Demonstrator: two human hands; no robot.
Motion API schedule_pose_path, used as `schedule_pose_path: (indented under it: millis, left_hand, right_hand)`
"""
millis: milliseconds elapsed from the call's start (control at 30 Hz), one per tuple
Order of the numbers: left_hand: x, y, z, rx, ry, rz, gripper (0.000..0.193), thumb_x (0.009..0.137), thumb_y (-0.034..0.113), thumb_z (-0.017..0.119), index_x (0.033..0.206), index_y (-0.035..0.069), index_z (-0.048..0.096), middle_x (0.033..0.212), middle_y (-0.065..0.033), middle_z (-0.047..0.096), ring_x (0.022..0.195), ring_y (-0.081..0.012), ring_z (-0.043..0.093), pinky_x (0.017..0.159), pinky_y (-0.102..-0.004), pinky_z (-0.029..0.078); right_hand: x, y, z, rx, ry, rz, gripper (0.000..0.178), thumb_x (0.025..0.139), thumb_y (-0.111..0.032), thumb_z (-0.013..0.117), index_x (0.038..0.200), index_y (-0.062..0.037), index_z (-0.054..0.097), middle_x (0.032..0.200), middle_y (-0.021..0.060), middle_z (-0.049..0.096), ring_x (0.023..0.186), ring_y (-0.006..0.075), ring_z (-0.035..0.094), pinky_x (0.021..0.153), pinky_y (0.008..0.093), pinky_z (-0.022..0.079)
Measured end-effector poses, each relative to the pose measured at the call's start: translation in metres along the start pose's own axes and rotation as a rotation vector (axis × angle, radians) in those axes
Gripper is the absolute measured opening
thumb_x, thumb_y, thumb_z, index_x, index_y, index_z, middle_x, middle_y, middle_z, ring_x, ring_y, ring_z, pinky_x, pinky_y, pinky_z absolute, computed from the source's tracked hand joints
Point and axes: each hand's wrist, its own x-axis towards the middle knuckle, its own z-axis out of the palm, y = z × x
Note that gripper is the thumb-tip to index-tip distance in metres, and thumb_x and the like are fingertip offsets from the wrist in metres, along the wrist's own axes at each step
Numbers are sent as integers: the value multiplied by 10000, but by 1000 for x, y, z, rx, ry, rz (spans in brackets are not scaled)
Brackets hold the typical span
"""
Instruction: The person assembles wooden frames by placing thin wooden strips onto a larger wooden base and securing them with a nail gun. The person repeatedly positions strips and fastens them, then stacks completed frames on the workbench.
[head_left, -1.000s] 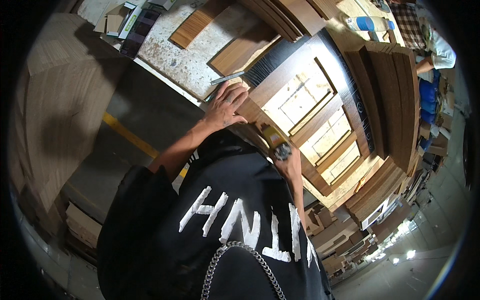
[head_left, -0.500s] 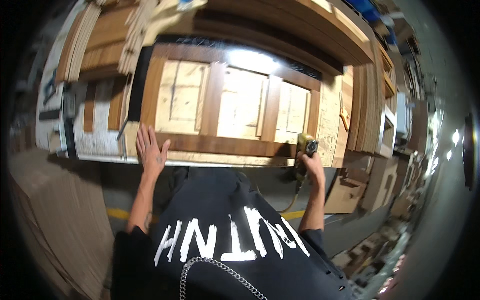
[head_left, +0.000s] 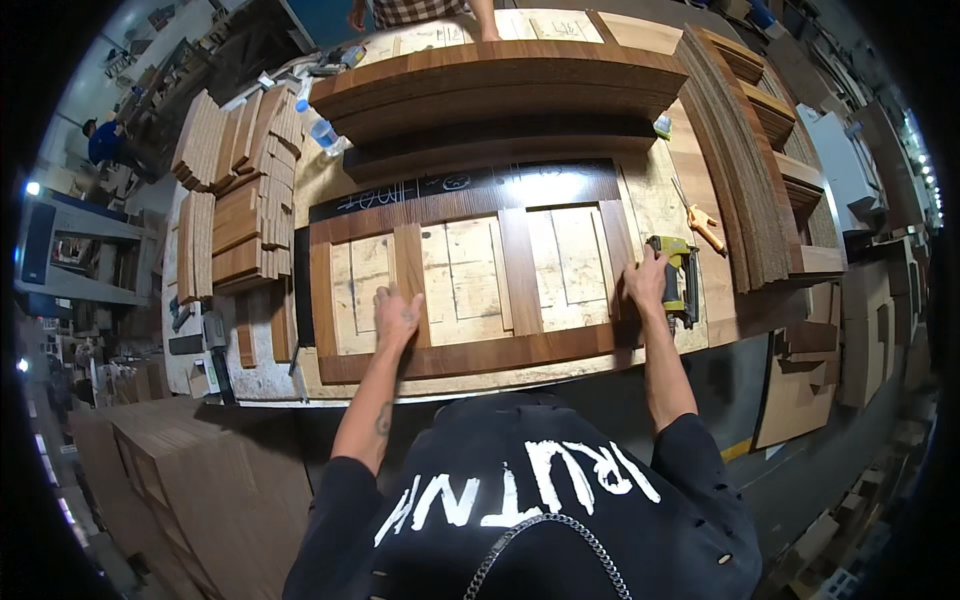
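Note:
A brown wooden frame [head_left: 470, 355] with upright slats lies flat on the worktable. My left hand [head_left: 397, 315] is closed over an inner slat, fingers on one side and thumb on the other. At the frame's right end my right hand [head_left: 645, 280] is closed around the end upright, its fingertips partly hidden. Right beside that hand, a green and black nail gun [head_left: 675, 250] lies on its side on the table. Along the frame's far side runs a black strip [head_left: 380, 199] with pale marks.
Stacked brown boards [head_left: 500, 85] stand behind the frame. Cut wood pieces [head_left: 240, 235] are piled at left, near a water bottle [head_left: 322, 130]. At right are an orange-handled tool [head_left: 706, 228] and upright panels [head_left: 735, 180]. Another person's hand [head_left: 487, 28] rests at the far edge.
My right hand has let go of the nail gun, which now lies on the table. My left hand has moved from the frame's left corner to an inner slat. The view has shifted.

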Motion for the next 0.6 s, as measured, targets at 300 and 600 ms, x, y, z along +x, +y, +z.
schedule_pose_path:
  millis: [300, 600]
  left_hand:
    - [64, 57, -11, -60, 77, -236, 818, 766, 385, 841, 1243, -202, 529, 1384, -400, 440, 1282, -531, 480, 1058, -548, 461]
    - [55, 40, -38, -53, 113, -125, 918, 665, 380, 878, 1270, -191, 490, 1287, -374, 549, 1132, -486, 617, 985, -506, 524]
  right_hand:
    - [9, 10, 42, 21, -86, 36, 687, 832, -335, 652, 1411, 1, 496, 1237, 298, 610, 1175, 495, 565, 1036, 563, 448]
    - [-20, -10, -14, 260, 33, 115, 787, 840, -466, 720, 1427, 16, 513, 1278, 324, 630, 1191, 478, 602, 1070, 506, 441]
